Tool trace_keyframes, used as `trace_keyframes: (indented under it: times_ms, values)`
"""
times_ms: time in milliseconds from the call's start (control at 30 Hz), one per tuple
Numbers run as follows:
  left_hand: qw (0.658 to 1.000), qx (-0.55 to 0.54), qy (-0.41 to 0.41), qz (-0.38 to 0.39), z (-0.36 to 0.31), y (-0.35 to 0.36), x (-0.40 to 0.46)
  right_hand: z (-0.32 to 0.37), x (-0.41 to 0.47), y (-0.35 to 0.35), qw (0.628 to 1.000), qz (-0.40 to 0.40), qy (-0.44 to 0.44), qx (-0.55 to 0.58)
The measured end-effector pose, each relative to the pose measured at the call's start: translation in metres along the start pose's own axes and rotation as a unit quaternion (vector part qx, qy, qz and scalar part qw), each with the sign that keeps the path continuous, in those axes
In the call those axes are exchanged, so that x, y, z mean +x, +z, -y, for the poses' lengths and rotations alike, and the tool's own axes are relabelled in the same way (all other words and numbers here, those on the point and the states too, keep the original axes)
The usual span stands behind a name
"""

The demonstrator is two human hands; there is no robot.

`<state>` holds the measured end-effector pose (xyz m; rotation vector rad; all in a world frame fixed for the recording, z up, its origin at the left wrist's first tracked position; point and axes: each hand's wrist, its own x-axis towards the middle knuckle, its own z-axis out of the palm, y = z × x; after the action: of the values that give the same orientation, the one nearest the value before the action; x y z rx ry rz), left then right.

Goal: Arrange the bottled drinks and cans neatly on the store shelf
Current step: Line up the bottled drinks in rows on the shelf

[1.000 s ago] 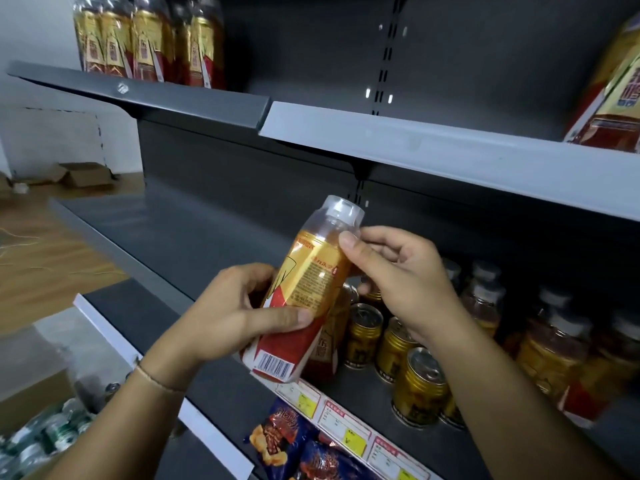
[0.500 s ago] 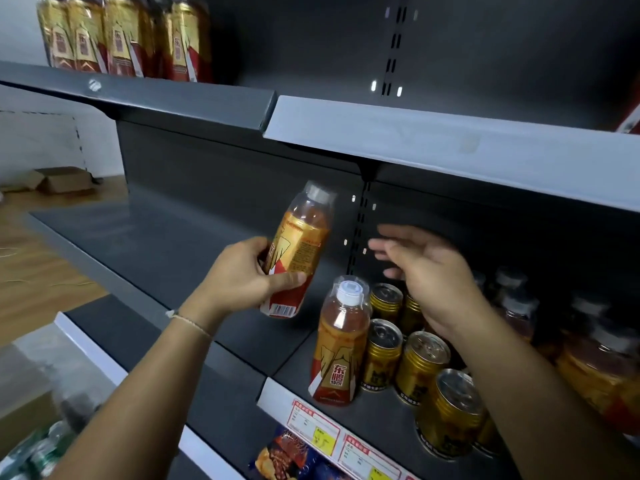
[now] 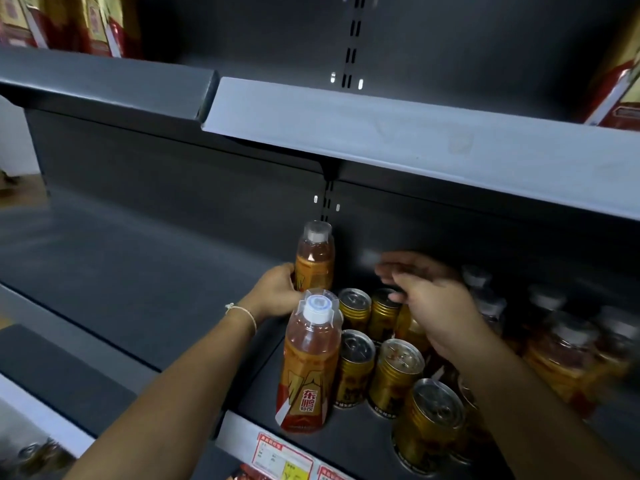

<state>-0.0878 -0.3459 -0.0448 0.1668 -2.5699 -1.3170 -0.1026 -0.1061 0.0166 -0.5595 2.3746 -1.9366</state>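
My left hand grips an orange-labelled bottle with a clear cap, upright at the back of the dark shelf. A second identical bottle stands at the shelf's front edge, directly in front of it. To their right stand several gold cans in rows. My right hand hovers over the rear cans with fingers stretched out, blurred, holding nothing. More bottles stand further right, partly hidden by my right arm.
The shelf section to the left is bare. An upper shelf edge overhangs close above, with bottles on top at the left. Price tags line the front rail. Snack bags and cans lie lower down.
My left hand has carried the bottle right and down to the back of the shelf, behind the front bottle. My right hand has stayed open over the cans.
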Motion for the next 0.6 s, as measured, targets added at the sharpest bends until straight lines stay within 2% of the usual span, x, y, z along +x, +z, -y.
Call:
trace_keyframes:
  times_ms: [100,233,433,600]
  values:
    - [0.999,-0.023,0.004,0.025,0.001,0.004,0.008,-0.002,-0.003,-0.004,1.0,-0.004,-0.001,-0.004]
    - [0.999,0.001,-0.021,0.05,0.003,0.007,0.019,-0.007,-0.008,-0.009,1.0,-0.005,0.003,-0.001]
    - [0.998,0.025,-0.039,0.034,0.013,0.012,0.024,-0.009,-0.012,-0.011,1.0,-0.013,-0.002,0.0]
    - [0.994,-0.083,-0.071,0.01,0.018,0.017,0.018,-0.015,-0.014,-0.007,1.0,-0.003,0.001,-0.018]
